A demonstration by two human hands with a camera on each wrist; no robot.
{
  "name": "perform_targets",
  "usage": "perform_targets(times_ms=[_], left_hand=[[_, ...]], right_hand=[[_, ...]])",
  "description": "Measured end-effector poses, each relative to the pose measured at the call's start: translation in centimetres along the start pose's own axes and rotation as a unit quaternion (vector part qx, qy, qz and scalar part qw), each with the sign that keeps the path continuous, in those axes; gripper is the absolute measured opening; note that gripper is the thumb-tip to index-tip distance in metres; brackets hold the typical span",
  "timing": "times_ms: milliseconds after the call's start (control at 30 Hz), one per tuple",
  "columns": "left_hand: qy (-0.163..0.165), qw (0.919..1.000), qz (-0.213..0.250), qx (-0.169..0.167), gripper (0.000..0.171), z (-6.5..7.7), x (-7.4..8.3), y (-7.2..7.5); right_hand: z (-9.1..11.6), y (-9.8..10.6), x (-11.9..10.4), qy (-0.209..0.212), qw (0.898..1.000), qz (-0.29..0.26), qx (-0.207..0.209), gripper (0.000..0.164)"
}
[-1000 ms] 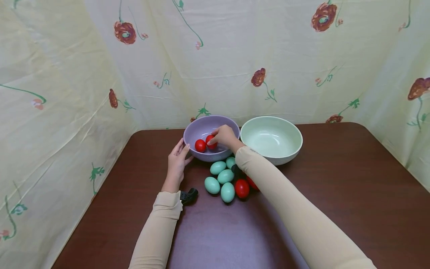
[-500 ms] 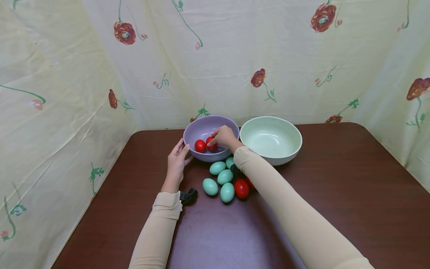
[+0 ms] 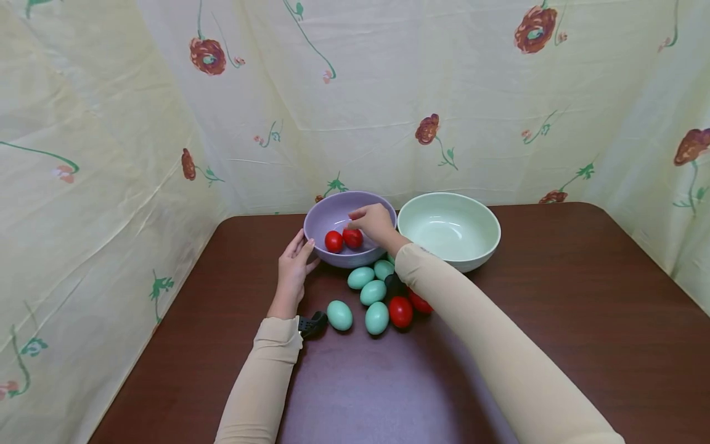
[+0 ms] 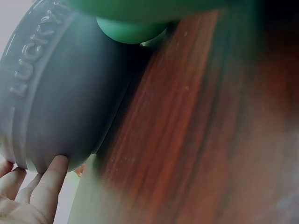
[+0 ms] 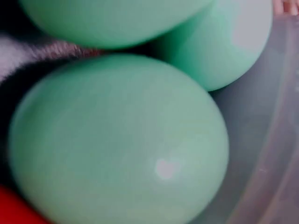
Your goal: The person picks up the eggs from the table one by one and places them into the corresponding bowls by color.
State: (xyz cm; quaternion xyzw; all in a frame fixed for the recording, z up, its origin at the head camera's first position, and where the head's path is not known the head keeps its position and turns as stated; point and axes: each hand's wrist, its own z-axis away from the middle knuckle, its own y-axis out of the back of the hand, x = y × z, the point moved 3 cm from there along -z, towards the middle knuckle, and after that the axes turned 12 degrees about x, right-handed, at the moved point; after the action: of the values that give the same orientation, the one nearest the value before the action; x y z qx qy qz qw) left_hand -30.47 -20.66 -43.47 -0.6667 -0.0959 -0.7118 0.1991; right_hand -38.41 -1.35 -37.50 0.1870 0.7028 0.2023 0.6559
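My left hand [image 3: 292, 271] rests with extended fingers against the left outer side of the purple bowl [image 3: 348, 260]. In the left wrist view its fingertips [image 4: 58, 163] touch the bowl's wall, which bears raised letters. Two red eggs [image 3: 334, 242] lie side by side inside that bowl. My right hand [image 3: 377, 223] hovers over the bowl, its fingers loosely bent just above the right-hand red egg [image 3: 352, 238]. The right wrist view shows no right-hand fingers; large green eggs [image 5: 121, 140] fill it, close to the bowl wall.
A pale green bowl [image 3: 449, 231] stands right beside the purple one. In front of the bowls lie several mint-green eggs [image 3: 373, 292] and red eggs [image 3: 400, 312], partly under the right forearm. One green egg [image 3: 339, 315] sits against the left wrist camera [image 3: 314, 325].
My right hand has lifted slightly off the red egg it was holding, leaving it in the purple bowl. One green egg has rolled left toward my left wrist. The left hand stays put.
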Motion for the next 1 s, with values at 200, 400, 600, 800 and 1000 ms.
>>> perform_targets(times_ms=[200, 400, 600, 800, 1000], left_hand=[[-0.003, 1.0000, 0.002, -0.001, 0.060, 0.1, 0.0, -0.2], [-0.008, 1.0000, 0.004, 0.000, 0.059, 0.0, 0.2, -0.2], [-0.008, 1.0000, 0.005, 0.001, 0.058, 0.0, 0.3, -0.3], [-0.009, 0.9999, 0.004, -0.002, 0.059, 0.0, 0.3, -0.3], [-0.003, 1.0000, 0.005, -0.002, 0.059, -0.1, 0.0, -0.1]], right_hand=[[1.7, 1.6, -0.9, 0.003, 0.999, -0.043, -0.007, 0.037], [4.0, 4.0, -1.3, -0.004, 0.994, -0.110, -0.009, 0.032], [7.1, 6.8, -1.2, -0.014, 0.990, -0.141, -0.027, 0.037], [9.9, 8.5, 0.5, -0.024, 0.989, -0.139, -0.038, 0.039], [11.8, 9.6, 2.4, -0.031, 0.988, -0.145, -0.035, 0.041]])
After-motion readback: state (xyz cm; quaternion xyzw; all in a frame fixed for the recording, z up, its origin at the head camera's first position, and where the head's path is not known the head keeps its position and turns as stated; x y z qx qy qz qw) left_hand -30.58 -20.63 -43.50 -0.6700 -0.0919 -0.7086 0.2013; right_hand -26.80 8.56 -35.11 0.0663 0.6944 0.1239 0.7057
